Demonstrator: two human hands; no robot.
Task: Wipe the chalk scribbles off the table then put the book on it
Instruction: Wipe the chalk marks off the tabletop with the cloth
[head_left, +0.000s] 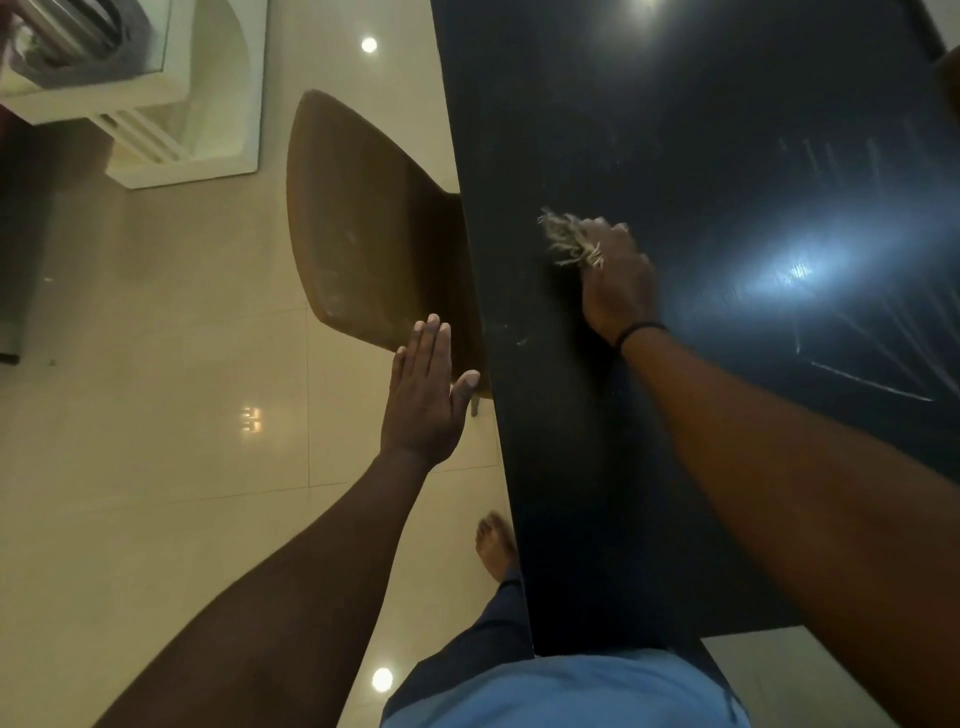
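**Hand Works Pale Wad Across Chalk-Marked Black Table**

Head view: A person stood at the near end of a long black table (675, 130), which ran from 6 o'clock toward 12 o'clock across the right half of the frame. The right hand (615, 283), a dark band at its wrist, lay on the tabletop near centre frame, its fingers curled round a pale, frayed wad (569, 239) that stuck out toward 11 o'clock from the knuckles; whether it was cloth or fibre could not be told. Chalk scribbles (872, 384), thin white strokes fanning out, remained on the surface at about 3 o'clock, well apart from the wad, beside a bright ceiling-light glare (797, 273). A few fainter flecks lay by the table's left edge, near the wrist. The left hand (423, 395) hovered off the table at 9 o'clock of that edge, flat, fingers straight and together, thumb spread, holding nothing. Beyond its fingertips stood a brown chair (374, 223), tucked against the table's left side. A bare foot (496, 545) rested on the glossy cream floor tiles (156, 415) at 6 o'clock. No book was in view.
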